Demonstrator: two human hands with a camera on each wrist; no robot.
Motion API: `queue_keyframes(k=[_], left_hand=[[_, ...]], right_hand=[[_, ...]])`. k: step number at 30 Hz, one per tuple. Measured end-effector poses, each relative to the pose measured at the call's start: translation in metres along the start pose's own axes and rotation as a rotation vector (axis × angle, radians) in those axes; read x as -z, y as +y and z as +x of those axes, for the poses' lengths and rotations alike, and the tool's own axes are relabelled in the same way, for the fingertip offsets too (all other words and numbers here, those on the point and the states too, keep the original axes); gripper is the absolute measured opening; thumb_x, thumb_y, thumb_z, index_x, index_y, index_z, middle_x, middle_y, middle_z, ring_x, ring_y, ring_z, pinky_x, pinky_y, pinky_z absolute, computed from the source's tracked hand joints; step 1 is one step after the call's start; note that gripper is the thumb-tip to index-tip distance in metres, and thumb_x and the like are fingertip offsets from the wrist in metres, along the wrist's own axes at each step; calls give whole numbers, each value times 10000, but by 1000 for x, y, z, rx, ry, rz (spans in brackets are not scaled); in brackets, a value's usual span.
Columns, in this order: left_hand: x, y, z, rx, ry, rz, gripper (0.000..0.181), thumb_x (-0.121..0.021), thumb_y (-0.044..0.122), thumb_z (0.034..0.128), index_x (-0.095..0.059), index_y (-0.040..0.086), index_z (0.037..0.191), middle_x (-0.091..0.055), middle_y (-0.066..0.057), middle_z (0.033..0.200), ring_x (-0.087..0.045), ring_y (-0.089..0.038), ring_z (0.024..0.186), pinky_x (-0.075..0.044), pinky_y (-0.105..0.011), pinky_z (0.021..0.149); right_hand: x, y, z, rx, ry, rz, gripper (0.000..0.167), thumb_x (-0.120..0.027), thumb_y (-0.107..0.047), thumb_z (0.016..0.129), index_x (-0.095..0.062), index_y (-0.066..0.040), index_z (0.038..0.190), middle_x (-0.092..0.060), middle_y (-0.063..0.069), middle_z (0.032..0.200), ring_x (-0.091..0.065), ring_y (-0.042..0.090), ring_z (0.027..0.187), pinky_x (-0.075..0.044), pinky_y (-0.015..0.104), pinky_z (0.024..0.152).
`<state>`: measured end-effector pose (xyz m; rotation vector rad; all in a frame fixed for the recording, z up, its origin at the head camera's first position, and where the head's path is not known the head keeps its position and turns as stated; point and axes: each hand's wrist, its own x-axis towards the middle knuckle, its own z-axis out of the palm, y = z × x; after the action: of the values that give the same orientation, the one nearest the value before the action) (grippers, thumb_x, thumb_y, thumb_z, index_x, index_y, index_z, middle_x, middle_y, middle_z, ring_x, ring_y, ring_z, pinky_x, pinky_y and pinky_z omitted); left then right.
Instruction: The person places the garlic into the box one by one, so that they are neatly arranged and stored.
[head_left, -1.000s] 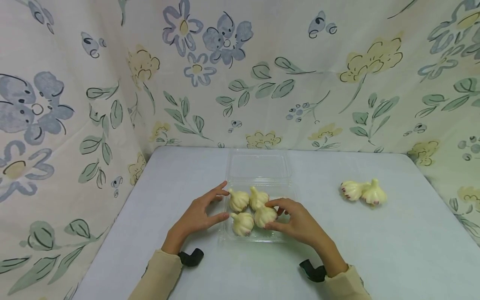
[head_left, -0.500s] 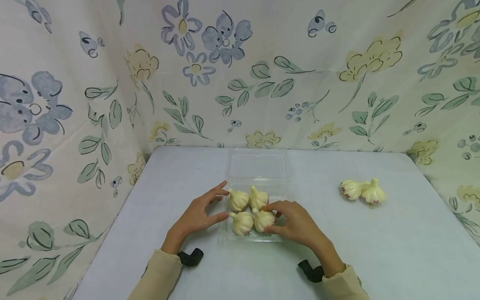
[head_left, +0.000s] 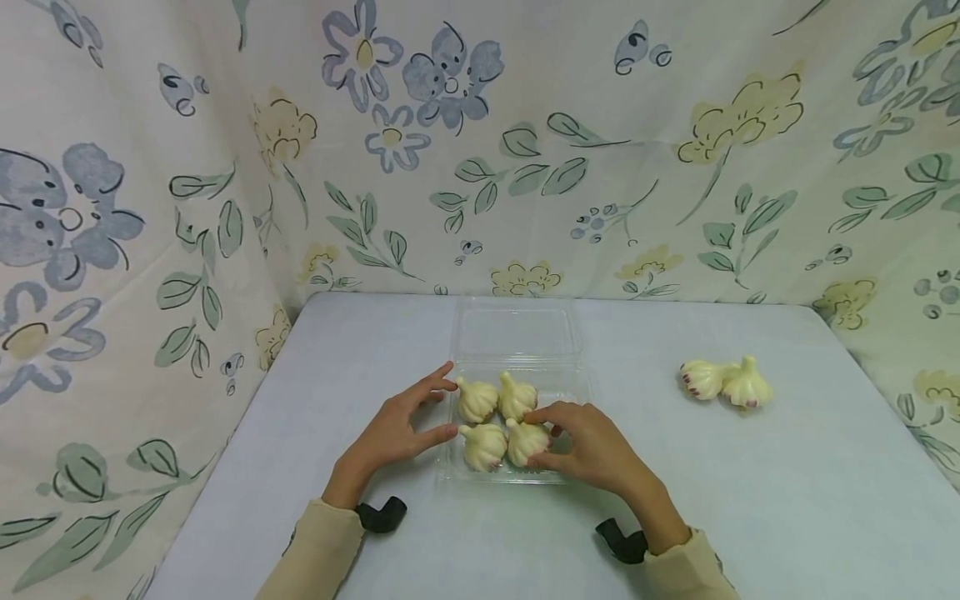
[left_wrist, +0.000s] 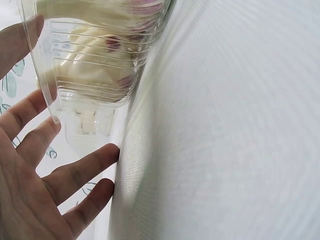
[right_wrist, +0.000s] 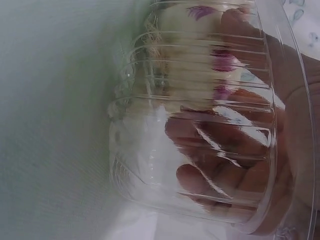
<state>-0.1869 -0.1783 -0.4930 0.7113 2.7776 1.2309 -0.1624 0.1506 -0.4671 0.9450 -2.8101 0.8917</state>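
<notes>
In the head view, a clear plastic clamshell box (head_left: 480, 478) lies with its lid laid back. Inside, several garlic bulbs stand in two rows: back left (head_left: 477, 401), back right (head_left: 517, 395), front left (head_left: 484, 447) and front right. My right hand (head_left: 588, 442) reaches into the box and pinches the front-right garlic bulb (head_left: 527, 443) between thumb and fingers; through the clear wall in the right wrist view, the other fingers are bent beside it. At the box's left rim, my left hand (head_left: 401, 425) touches with spread thumb and fingers, seen closer in the left wrist view.
Two more garlic bulbs (head_left: 726, 385) lie together at the right of the white table (head_left: 750, 492). The box's open lid (head_left: 517, 332) lies toward the back edge. A floral curtain (head_left: 525, 150) hangs behind and at the sides.
My right hand has lowered the front-right garlic bulb slightly leftward and down, into its place beside the front-left one. My left hand has stayed at the box rim.
</notes>
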Motion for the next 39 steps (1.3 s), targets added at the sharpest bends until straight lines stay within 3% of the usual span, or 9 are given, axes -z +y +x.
queue_keyframes(k=[9, 16, 22, 28, 33, 39], left_hand=[[0, -1, 0, -11, 0, -7, 589, -745, 450, 910, -507, 355, 1440, -292, 171, 1667, -613, -248, 1318, -413, -608, 1128], [1, 0, 2, -15, 8, -10, 680, -762, 391, 906, -458, 321, 1510, -417, 55, 1625, -615, -273, 1312, -413, -630, 1116], [1, 0, 3, -22, 14, -19, 729, -765, 395, 902, -411, 359, 1539, -486, 44, 1576, -622, -279, 1302, -415, -631, 1113], [1, 1, 2, -21, 10, -10, 667, -752, 442, 906, -449, 385, 1497, -386, 113, 1635, -615, -260, 1314, -419, -617, 1117], [0, 0, 0, -17, 9, -8, 588, -750, 454, 905, -515, 357, 1435, -293, 169, 1668, -615, -268, 1312, -416, -622, 1117], [-1, 0, 0, -14, 7, -10, 569, -746, 464, 907, -520, 374, 1421, -283, 183, 1668, -616, -260, 1309, -418, -616, 1118]], right_hand=[[2, -1, 0, -5, -11, 14, 548, -861, -430, 788, -700, -218, 1267, -738, -60, 1197, -666, 120, 935, -508, 364, 864], [4, -3, 1, -24, -17, 43, 565, -879, -401, 770, -706, -208, 1272, -749, -78, 1165, -661, 94, 924, -519, 343, 849], [4, -3, 1, -54, -41, 40, 570, -873, -404, 777, -694, -234, 1291, -744, -104, 1130, -651, 103, 927, -502, 328, 839], [7, -4, 1, -67, -46, 90, 573, -875, -381, 785, -682, -223, 1300, -734, -48, 1225, -668, 116, 966, -527, 367, 867], [8, -2, 1, -43, -44, 145, 542, -861, -334, 816, -682, -147, 1292, -729, 22, 1245, -675, 143, 981, -547, 416, 892], [10, 2, 1, -41, -43, 205, 523, -847, -311, 838, -674, -131, 1298, -721, 35, 1253, -681, 155, 990, -549, 435, 864]])
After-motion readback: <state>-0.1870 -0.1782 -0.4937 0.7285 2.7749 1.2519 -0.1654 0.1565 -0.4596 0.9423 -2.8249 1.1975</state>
